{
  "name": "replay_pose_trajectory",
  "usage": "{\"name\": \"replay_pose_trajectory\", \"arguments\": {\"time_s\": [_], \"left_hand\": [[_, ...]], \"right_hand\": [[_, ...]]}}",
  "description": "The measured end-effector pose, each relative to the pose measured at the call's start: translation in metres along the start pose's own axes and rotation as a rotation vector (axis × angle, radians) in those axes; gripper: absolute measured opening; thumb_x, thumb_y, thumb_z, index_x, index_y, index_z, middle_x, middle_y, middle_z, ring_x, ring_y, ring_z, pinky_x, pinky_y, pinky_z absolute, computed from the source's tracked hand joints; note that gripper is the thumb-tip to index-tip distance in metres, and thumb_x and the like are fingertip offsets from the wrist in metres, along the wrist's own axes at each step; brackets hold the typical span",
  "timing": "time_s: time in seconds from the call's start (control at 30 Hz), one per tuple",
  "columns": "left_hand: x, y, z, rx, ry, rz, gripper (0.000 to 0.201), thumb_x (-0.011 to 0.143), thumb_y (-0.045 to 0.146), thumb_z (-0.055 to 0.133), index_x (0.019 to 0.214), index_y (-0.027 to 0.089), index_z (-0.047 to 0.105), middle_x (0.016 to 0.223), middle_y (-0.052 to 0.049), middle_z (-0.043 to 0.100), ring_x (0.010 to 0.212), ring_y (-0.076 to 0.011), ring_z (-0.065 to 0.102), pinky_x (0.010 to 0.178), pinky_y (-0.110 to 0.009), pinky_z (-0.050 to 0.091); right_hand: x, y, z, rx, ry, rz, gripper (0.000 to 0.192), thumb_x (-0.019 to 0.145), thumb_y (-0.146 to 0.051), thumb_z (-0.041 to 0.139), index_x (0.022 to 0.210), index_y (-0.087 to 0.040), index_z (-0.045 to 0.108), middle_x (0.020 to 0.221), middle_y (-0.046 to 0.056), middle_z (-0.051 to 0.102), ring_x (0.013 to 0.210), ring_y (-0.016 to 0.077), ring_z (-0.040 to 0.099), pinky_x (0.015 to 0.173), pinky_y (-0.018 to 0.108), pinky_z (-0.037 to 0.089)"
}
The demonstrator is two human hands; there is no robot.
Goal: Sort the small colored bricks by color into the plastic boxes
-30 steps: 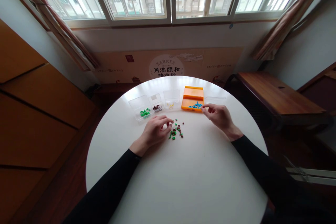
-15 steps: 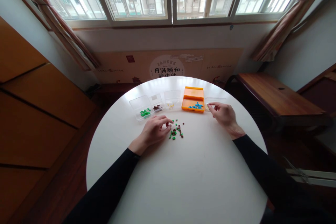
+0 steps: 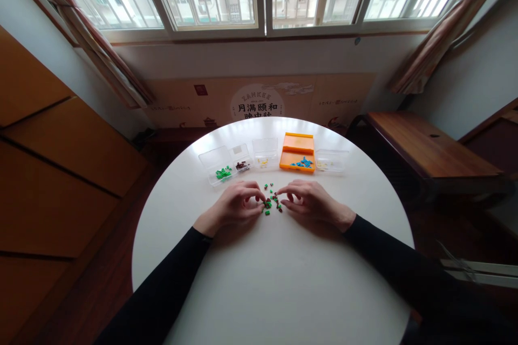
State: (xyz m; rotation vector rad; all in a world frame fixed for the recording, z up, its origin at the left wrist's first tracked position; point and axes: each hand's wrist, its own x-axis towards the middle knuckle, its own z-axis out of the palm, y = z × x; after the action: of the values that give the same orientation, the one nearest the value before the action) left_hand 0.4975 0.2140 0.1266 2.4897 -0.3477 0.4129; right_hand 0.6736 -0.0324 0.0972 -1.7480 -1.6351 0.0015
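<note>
A small pile of green and dark brown pieces [image 3: 268, 204], too small to name, lies loose on the white table [image 3: 291, 275]. At its left edge is my left hand [image 3: 237, 203], thumb and index finger curved and a little apart, with fingertips touching or very near the pieces. My right hand [image 3: 311, 202] reaches in from the other side. Its index finger points at the upper right of the pile and its thumb sits lower, with a gap between them. I see nothing held in either hand.
Behind the hands stand clear boxes with green pieces [image 3: 223, 173], dark brown pieces [image 3: 242, 165], yellow pieces [image 3: 264, 162] and pale pieces [image 3: 322, 165]. Among them is an open orange box [image 3: 297, 143] holding blue pieces [image 3: 303, 162]. A wooden bench [image 3: 437, 145] stands at the right.
My right hand has come from the clear box at the right down and left to the pile, its fingers now parted. My left hand has shifted slightly but stays beside the pile.
</note>
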Motion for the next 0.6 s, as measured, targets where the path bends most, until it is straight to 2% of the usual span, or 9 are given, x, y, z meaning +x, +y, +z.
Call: {"name": "replay_pose_trajectory", "arguments": {"time_s": [0.13,0.43,0.6], "left_hand": [[0.000,-0.002,0.004,-0.016,0.023,-0.001,0.012,0.098,0.031,0.079,0.094,0.023,0.086,0.083,-0.002,0.071,0.063,-0.0105,0.054,0.062,-0.025,0.042],[0.000,-0.005,0.006,-0.057,0.011,-0.014,0.022,0.106,0.039,0.075,0.096,0.022,0.085,0.086,-0.004,0.072,0.066,-0.0113,0.055,0.061,-0.025,0.043],[0.002,-0.011,0.007,-0.106,0.122,-0.067,0.023,0.109,0.039,0.071,0.100,0.020,0.081,0.090,-0.004,0.076,0.071,-0.0125,0.061,0.067,-0.025,0.048]], "right_hand": [[0.001,-0.005,-0.001,-0.005,-0.053,-0.024,0.019,0.103,-0.030,0.078,0.122,-0.027,0.082,0.087,0.000,0.072,0.073,0.0145,0.063,0.070,0.026,0.044],[0.002,-0.003,-0.005,0.045,-0.067,-0.005,0.016,0.106,-0.033,0.074,0.118,-0.026,0.083,0.086,0.000,0.071,0.070,0.0129,0.062,0.067,0.025,0.043],[0.002,-0.002,-0.006,0.075,-0.071,-0.005,0.018,0.107,-0.032,0.073,0.121,-0.025,0.082,0.087,0.000,0.072,0.069,0.0125,0.061,0.068,0.025,0.044]]}}
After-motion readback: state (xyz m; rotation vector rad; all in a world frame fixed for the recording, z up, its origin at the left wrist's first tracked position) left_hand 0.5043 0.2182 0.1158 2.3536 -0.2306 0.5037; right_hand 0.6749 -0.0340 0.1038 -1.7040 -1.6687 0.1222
